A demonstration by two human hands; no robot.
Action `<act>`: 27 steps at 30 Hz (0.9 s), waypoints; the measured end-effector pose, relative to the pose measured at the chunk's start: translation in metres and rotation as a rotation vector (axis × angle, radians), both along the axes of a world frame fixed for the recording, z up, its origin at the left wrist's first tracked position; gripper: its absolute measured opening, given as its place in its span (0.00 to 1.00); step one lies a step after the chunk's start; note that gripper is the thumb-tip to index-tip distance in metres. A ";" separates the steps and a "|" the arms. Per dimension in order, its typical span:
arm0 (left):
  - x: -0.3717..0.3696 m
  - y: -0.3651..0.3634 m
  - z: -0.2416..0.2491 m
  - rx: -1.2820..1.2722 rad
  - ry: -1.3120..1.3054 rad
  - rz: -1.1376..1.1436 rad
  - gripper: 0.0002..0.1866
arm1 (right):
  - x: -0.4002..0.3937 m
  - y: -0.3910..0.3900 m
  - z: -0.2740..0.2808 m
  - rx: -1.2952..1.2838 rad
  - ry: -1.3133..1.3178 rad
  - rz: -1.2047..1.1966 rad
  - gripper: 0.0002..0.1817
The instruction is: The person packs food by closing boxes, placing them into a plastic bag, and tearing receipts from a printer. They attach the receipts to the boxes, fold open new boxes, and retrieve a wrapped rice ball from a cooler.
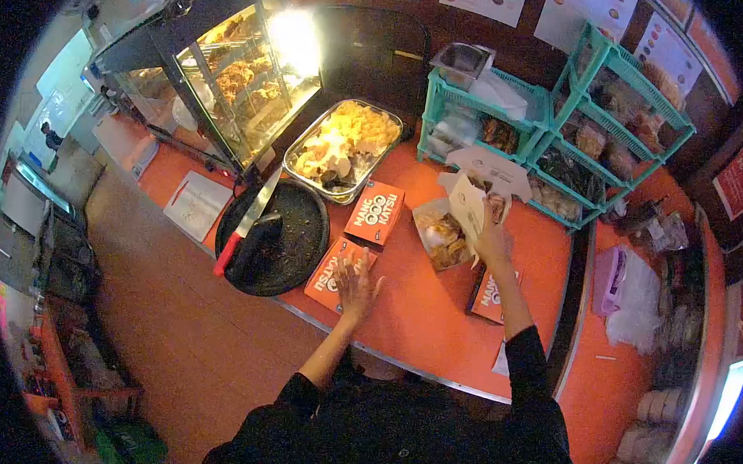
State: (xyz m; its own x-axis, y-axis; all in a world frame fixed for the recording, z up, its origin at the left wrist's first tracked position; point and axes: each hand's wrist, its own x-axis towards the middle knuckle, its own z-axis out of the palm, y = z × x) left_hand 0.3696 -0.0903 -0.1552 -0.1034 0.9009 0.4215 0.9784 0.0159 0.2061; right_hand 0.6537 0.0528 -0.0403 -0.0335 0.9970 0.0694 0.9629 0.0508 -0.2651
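My left hand (356,286) lies with spread fingers on a closed red takeaway box (323,281) near the counter's front edge. Just behind it sits another closed red box (375,213). My right hand (493,241) is closed on the pale raised lid (467,210) of an open takeaway box (440,233), which holds fried food and something white. A second open box (492,167) stands behind, its contents partly hidden by the lid and my hand. Under my right forearm rests one more closed red box (491,294).
A black round tray (292,253) carries a red-handled knife (248,218). Behind are a metal pan of yellow food (351,140) and a lit glass display case (237,77). Teal racks (550,132) hold packed goods at the back right. A white board (199,204) lies left.
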 end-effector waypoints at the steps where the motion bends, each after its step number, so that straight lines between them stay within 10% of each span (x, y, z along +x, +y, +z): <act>1: 0.017 -0.004 0.021 -0.058 -0.204 -0.151 0.47 | -0.010 -0.026 0.019 -0.063 -0.001 0.038 0.47; 5: 0.080 -0.024 0.075 -0.028 -0.510 -0.605 0.38 | -0.042 -0.099 0.005 -0.138 0.303 0.155 0.49; 11: 0.046 -0.047 0.024 0.066 -0.726 -0.534 0.17 | -0.025 -0.126 0.010 -0.213 0.302 0.310 0.32; 17: 0.012 -0.088 0.001 -0.116 -1.143 0.112 0.17 | -0.016 -0.107 -0.051 -0.302 0.205 0.088 0.34; 20: 0.040 -0.090 -0.009 0.263 -1.012 0.376 0.25 | -0.037 -0.127 -0.105 0.209 0.313 0.086 0.34; 27: 0.054 -0.100 -0.028 -0.168 -0.240 0.281 0.23 | -0.052 -0.151 -0.132 -0.165 0.141 0.039 0.26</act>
State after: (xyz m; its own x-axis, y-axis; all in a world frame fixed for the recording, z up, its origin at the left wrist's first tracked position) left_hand 0.4232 -0.1902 -0.1834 -0.4332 0.8778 0.2044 0.8556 0.3292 0.3994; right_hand 0.6018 -0.0979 -0.1721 -0.0738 0.9934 -0.0881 0.9140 0.0321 -0.4045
